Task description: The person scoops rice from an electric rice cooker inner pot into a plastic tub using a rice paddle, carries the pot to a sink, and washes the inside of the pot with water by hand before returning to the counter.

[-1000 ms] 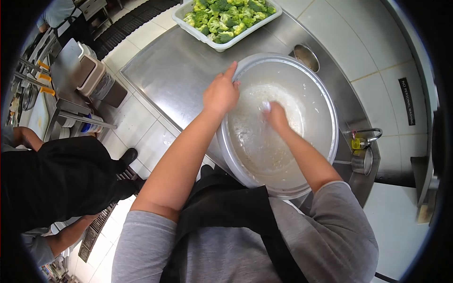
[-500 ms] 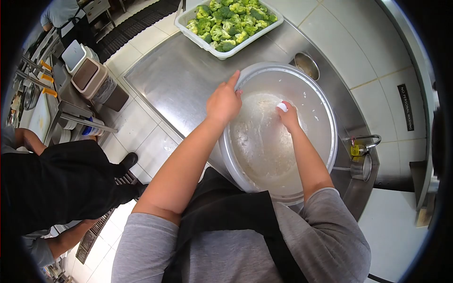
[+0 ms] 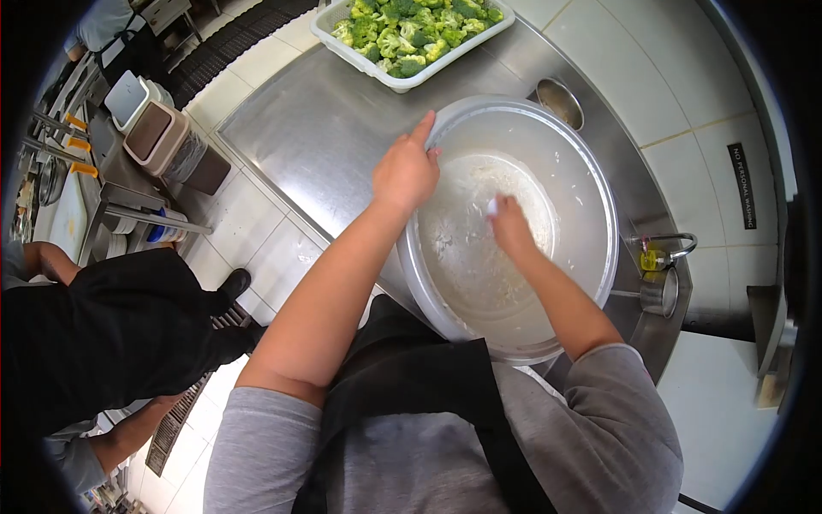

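A large, pale, round basin is in front of me, with milky residue and foam on its inside. My left hand grips its left rim, the index finger stretched along the edge and the thumb reaching inside. Inside the basin, my right hand is closed around a small white thing that shows only in part. Motion blurs it, and I cannot make out its kind. The right fingers point down and left over the residue.
A white basket of cut broccoli stands on the steel counter. A metal bowl, a tap and a steel pot are on the right. At left, a co-worker in a black apron stands near bins.
My right hand has moved slightly left and down inside the basin with the white thing. My left hand keeps its hold on the rim. The view has shifted a little.
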Available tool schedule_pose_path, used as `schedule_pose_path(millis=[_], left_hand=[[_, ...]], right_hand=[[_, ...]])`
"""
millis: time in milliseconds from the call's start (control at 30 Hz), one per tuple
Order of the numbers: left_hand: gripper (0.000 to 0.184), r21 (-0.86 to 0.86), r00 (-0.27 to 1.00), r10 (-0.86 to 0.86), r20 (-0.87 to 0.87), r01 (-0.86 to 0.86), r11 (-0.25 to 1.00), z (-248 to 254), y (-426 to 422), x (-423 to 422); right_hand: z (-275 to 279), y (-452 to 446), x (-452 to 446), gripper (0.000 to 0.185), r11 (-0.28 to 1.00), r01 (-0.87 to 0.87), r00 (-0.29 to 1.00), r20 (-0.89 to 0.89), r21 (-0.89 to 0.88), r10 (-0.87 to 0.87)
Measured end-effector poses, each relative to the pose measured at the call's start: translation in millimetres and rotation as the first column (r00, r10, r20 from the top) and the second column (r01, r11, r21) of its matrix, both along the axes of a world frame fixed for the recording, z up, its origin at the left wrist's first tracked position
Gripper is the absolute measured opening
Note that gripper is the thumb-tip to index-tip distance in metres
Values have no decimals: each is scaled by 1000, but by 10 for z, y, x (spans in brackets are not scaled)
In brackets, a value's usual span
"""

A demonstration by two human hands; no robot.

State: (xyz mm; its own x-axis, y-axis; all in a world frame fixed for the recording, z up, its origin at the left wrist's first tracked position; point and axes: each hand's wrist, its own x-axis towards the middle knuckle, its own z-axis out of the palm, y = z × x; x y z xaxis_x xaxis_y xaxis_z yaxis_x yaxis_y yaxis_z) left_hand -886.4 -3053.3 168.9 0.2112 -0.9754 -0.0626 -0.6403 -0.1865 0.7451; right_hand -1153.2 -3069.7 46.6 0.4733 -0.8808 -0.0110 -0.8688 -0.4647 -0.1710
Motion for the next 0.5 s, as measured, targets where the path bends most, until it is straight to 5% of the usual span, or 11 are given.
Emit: schedule_pose_path(millis=[100,200,233,300,367,500], left_hand=[[53,25,1000,5,-13,-4,1000,17,24,-9],[53,4,1000,-6,-7,6,1000,-7,-19,10],[53,-5,1000,-4,-19,4,1000,-34,-20,9],[53,-6,1000,0,-27,0,1000,-48,-21,13],[53,-13,1000,5,-29,-6,1000,-42,-7,7],[53,4,1000,9,-4,-9,1000,21,6,-4]], right_hand=[[-71,-622,-177,44,979,202,979,0,-4,-202],[-62,-193,-105,47,998,-22,991,-134,54,29],[144,77,71,52,965,68,995,-83,253,-48],[163,105,122,51,960,78,997,-25,268,-74],[18,-94,56,45,998,-55,995,-89,-20,53],[-50,-649,174,46,995,87,995,-62,42,-84]])
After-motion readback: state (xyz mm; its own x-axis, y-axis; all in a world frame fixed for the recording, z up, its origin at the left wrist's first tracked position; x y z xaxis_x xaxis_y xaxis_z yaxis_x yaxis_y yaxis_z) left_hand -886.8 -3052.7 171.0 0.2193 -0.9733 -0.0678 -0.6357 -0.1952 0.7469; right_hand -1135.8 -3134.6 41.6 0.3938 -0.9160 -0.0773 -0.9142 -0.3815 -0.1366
